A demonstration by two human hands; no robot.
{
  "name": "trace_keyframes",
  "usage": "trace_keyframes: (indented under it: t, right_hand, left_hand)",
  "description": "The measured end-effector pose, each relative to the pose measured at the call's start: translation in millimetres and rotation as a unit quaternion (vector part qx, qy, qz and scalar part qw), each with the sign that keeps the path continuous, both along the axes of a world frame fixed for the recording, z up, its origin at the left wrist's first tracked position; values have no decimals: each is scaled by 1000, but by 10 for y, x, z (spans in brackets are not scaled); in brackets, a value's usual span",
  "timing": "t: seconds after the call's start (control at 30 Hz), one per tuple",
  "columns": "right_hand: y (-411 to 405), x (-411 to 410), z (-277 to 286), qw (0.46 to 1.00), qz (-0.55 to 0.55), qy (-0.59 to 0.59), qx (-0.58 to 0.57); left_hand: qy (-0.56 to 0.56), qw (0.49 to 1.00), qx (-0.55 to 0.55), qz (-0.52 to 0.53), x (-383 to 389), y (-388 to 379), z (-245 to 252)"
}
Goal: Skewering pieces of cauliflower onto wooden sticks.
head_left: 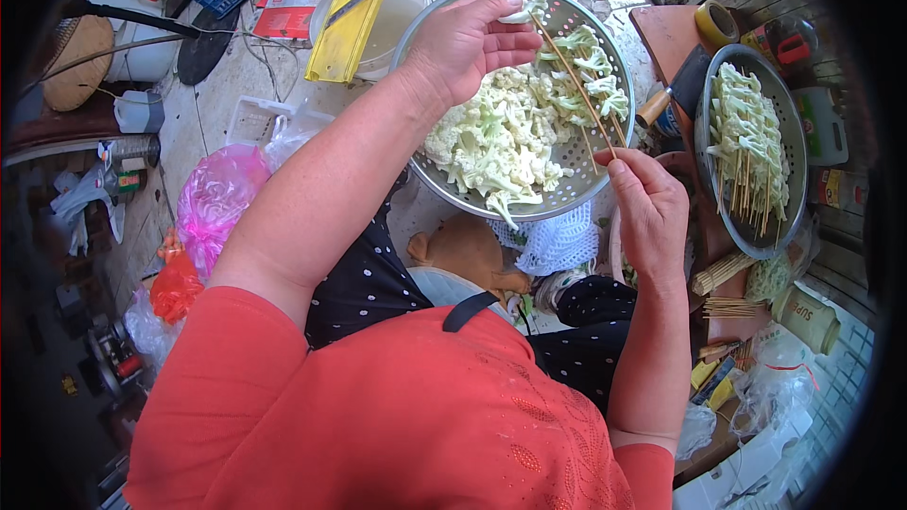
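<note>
My left hand (471, 46) pinches a cauliflower floret (528, 7) between thumb and fingers above the far rim of a perforated metal colander (496, 211). A thin bamboo skewer (575, 83) runs from that floret down to my right hand (646, 202), whose thumb and forefinger grip its lower end at the colander's right rim. Whether the tip has gone into the floret cannot be made out. Loose cauliflower florets (496, 134) fill the left and middle of the colander. Skewered florets (592, 67) lie along its right side, with skewer ends showing.
At right, a second colander (797, 227) holds several cauliflower skewers (747, 134), beside a cleaver (684, 85) and tape roll (716, 23). Bundled skewers (723, 274) lie nearer. A yellow slicer (354, 14) rests across a tub (404, 21). A pink bag (220, 198) sits left.
</note>
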State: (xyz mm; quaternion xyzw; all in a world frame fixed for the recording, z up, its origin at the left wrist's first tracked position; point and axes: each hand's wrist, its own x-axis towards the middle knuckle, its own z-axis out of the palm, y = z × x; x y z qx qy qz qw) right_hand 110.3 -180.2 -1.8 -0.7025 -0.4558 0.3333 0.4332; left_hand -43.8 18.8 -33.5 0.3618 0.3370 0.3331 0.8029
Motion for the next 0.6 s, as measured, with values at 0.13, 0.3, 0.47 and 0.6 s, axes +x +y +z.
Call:
trace_keyframes:
  t: [0.13, 0.3, 0.47, 0.6]
  right_hand:
    - [-8, 7, 26, 1000, 0, 14, -7]
    - [-38, 24, 13, 1000, -1, 19, -6]
    - [-61, 56, 45, 999, -6, 43, -20]
    - [-100, 131, 46, 994, -8, 82, -67]
  left_hand:
    - [3, 1000, 20, 18, 8, 22, -31]
    - [7, 1000, 5, 30, 20, 58, -57]
    - [11, 999, 22, 35, 31, 39, -7]
    - [40, 998, 55, 12, 17, 63, 33]
